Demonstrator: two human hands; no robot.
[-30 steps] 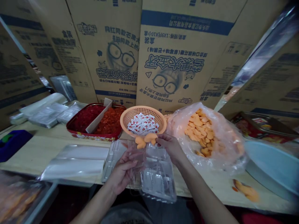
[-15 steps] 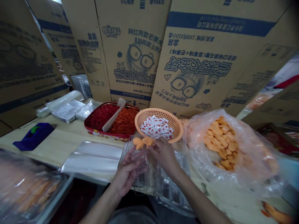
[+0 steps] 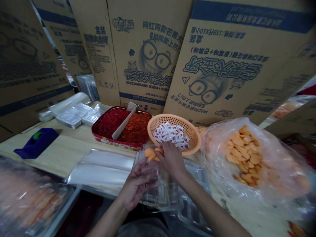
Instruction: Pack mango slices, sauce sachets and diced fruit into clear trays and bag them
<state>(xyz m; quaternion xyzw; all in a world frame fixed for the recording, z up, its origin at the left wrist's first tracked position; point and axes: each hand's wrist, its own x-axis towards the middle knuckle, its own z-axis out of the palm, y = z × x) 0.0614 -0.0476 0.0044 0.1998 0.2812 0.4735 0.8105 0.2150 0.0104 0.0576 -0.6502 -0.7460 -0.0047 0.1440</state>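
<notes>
My left hand (image 3: 135, 186) grips the left side of a clear plastic tray (image 3: 161, 192), with thumb and fingers around its edge. Orange wing-shaped pieces (image 3: 151, 154) sit at the tray's far end. Reaching over from the right, my right hand (image 3: 173, 161) closes its fingers on one of these pieces; its fingertips are partly hidden. Just beyond is an orange perforated basket (image 3: 195, 140) holding small white-and-red sachets (image 3: 170, 133). More clear trays (image 3: 191, 197) lie under and beside my right forearm.
A red divided tin (image 3: 118, 141) holds red and orange bits. To the right stands a plastic bag (image 3: 276, 164) of orange pieces. Clear sleeves (image 3: 101, 168), a blue tape dispenser (image 3: 37, 143) and packed trays (image 3: 29, 197) are leftward. Cardboard boxes (image 3: 148, 85) wall the back.
My right hand has brought the orange pieces down against the tray's far end, its fingers now bent over them. The view has shifted slightly, moving the table things rightward.
</notes>
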